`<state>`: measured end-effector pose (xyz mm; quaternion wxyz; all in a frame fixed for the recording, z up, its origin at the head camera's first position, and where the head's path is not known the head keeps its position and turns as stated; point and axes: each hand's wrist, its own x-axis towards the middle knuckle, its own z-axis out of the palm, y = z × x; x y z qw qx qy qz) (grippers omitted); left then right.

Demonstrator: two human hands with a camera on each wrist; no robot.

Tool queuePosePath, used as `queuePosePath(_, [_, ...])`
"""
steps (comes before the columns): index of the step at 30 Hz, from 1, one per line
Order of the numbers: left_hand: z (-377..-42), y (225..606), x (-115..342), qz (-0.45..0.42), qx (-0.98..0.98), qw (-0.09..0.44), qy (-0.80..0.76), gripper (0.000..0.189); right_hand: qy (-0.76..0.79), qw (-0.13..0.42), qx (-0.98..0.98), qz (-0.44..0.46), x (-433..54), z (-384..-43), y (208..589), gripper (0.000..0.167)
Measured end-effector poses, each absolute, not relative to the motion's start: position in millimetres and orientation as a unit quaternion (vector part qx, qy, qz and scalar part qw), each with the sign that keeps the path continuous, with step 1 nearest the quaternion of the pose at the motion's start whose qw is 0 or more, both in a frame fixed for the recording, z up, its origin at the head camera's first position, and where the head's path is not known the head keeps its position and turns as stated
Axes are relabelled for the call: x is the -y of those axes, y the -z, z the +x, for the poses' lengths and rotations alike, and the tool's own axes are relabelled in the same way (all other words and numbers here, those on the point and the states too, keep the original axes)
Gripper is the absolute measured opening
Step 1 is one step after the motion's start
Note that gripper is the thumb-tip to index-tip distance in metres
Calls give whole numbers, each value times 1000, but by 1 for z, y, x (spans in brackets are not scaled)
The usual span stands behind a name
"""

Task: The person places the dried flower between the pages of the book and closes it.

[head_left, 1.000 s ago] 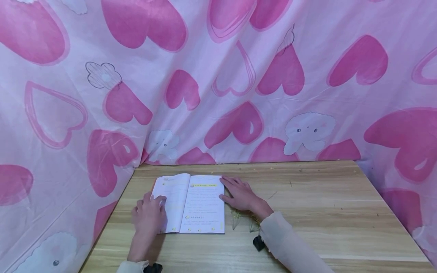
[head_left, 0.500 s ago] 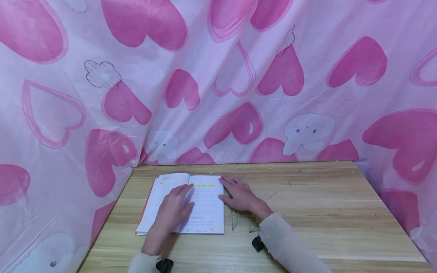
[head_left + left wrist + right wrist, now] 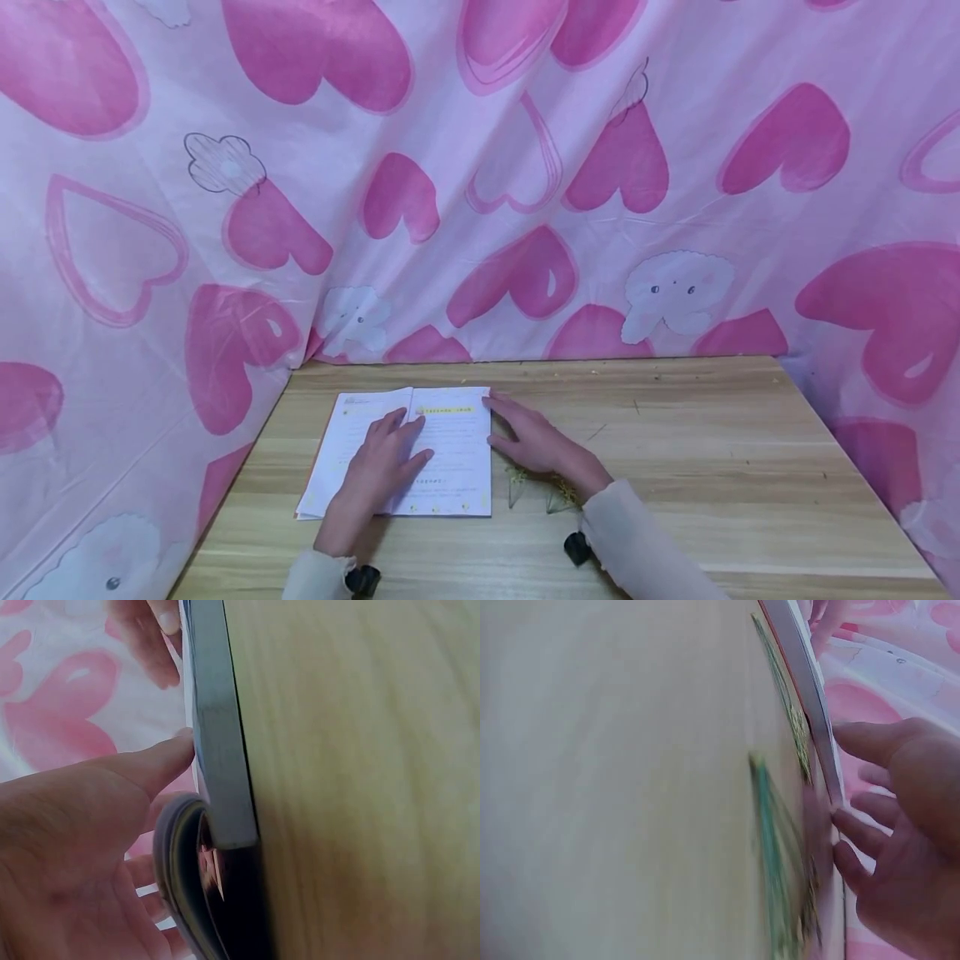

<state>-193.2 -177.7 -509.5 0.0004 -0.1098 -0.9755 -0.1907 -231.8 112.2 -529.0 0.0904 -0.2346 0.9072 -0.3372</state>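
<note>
An open book [image 3: 457,454] with printed white pages and a yellow-highlighted heading lies on the left part of the table. Across its middle rests my left hand [image 3: 375,462], fingers spread loosely over the pages near the fold. The left wrist view shows that hand's thumb [image 3: 161,757] against the page and the thick page block [image 3: 221,727] from its bottom edge, with the left pages curving up. My right hand [image 3: 536,437] is at the book's right edge, fingertips at the upper corner and thumb lower down. Its fingers [image 3: 862,832] are slightly bent in the right wrist view.
Two small bunches of thin green stems with yellowish tips, one a sprig bunch [image 3: 516,485] and the other a second bunch [image 3: 561,496], lie right of the book. Bits of stem dot the wooden table [image 3: 712,500]. A pink heart-patterned curtain [image 3: 510,275] hangs behind.
My left hand has moved right from the left page to the fold. The left pages, raised before, now lie flatter. My right hand has shifted slightly right at the edge.
</note>
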Motion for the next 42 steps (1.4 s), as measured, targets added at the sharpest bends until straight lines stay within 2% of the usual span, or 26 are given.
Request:
queuePosePath(6, [-193,511,178,-111,977,-5,182,61,349,78,-900,-249,-122,-213,521,58])
queuePosePath(12, [-196,512,179,-114,978,-9,176,63,259,13,-934,-246,-134,-185,518,26])
queuePosePath(16, [-194,508,178,-115,979,-12,165,63,210,9,-945,-249,-140,-172,520,37])
queuePosePath(19, [-193,507,178,-114,979,-14,166,63,198,10,-947,-253,-143,-168,521,38])
queuePosePath(27, [-192,509,176,-112,978,-22,175,64,214,-13,-949,-232,-150,-177,520,12])
queuePosePath(30, [-192,511,176,-111,978,-25,176,65,223,-17,-950,-216,-152,-182,521,9])
queuePosePath(32, [-192,512,176,-111,978,-25,177,65,225,-25,-951,-209,-152,-184,522,12])
queuePosePath(37, [-193,512,177,-111,978,-21,173,65,223,-25,-951,-212,-151,-185,524,33])
queuePosePath(39, [-193,513,178,-111,978,-20,174,65,223,-15,-951,-212,-151,-185,524,30])
queuePosePath(42, [-194,514,178,-112,977,-20,179,65,223,-10,-953,-206,-152,-185,523,17])
